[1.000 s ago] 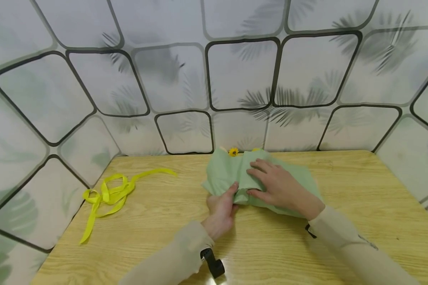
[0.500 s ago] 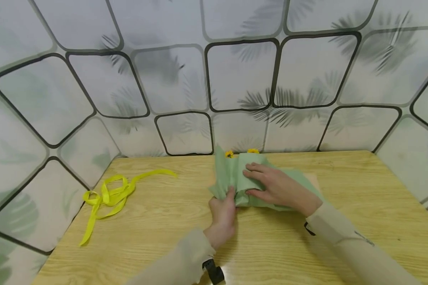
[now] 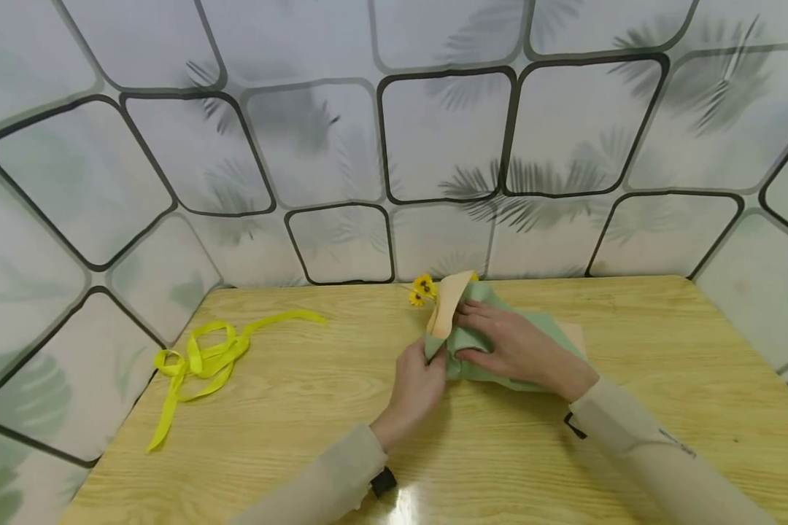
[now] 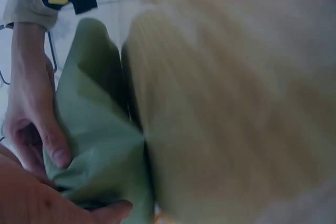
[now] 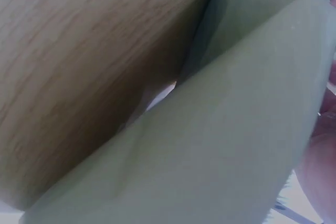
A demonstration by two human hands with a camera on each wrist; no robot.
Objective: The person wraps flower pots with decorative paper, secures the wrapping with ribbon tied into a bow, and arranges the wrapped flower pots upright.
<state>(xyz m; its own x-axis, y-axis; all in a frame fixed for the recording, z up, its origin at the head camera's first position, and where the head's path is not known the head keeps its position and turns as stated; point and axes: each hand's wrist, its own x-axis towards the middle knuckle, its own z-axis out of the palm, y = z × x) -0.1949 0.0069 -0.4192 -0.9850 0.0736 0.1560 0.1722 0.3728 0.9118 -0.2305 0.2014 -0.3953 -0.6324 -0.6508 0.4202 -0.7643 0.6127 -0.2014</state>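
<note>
Green wrapping paper (image 3: 545,326) lies on the table around yellow flowers (image 3: 423,286), whose heads stick out at the far left end. My left hand (image 3: 418,383) pinches the paper's near left edge, turning up a flap with a peach inner side (image 3: 452,295). Over the bundle, my right hand (image 3: 515,350) holds the paper, fingers on top and thumb on the near side. In the left wrist view, both hands are on the creased green paper (image 4: 94,124). A broad sheet of paper (image 5: 210,145) fills much of the right wrist view. The stems are hidden.
A loose yellow ribbon (image 3: 219,357) lies in loops on the left side of the wooden table (image 3: 289,423). Behind the table's far edge stands a patterned wall covering (image 3: 446,146). Black straps with small devices (image 3: 384,481) sit at the wrists.
My left hand has moved right and lifted the paper's left part over, showing its peach side. More of the flower heads shows. My right hand has stayed nearly in place.
</note>
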